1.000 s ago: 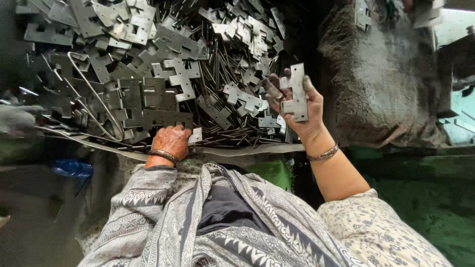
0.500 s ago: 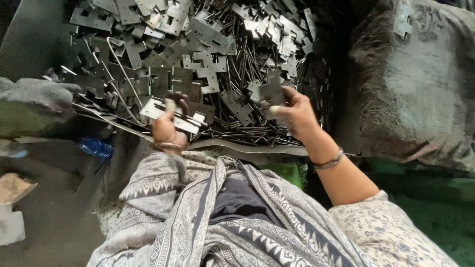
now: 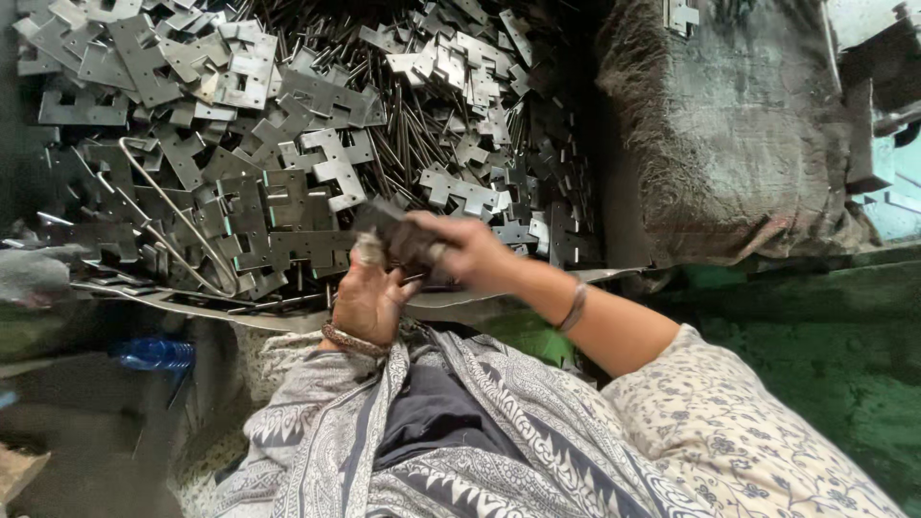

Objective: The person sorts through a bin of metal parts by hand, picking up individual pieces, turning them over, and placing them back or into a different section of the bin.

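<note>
Head view, looking down: two hands meet just in front of a big heap of flat grey metal plates, far too many to count, mixed with thin dark rods that lie among them. One left hand, palm up, with one bead bracelet at the wrist, touches the underside of a dark metal piece. One right hand, with one thin bangle on its wrist, is closed over the same piece from above, fingers curled tight round it. The piece is blurred, so whether it is one plate or a small stack cannot be told. It sits between the two hands, just above the near edge of the heap. One bent wire loop curves over the plates to the left. One dark, rough sack stands to the right of the heap. One blue bottle lies low on the left, well apart from the hands.
</note>
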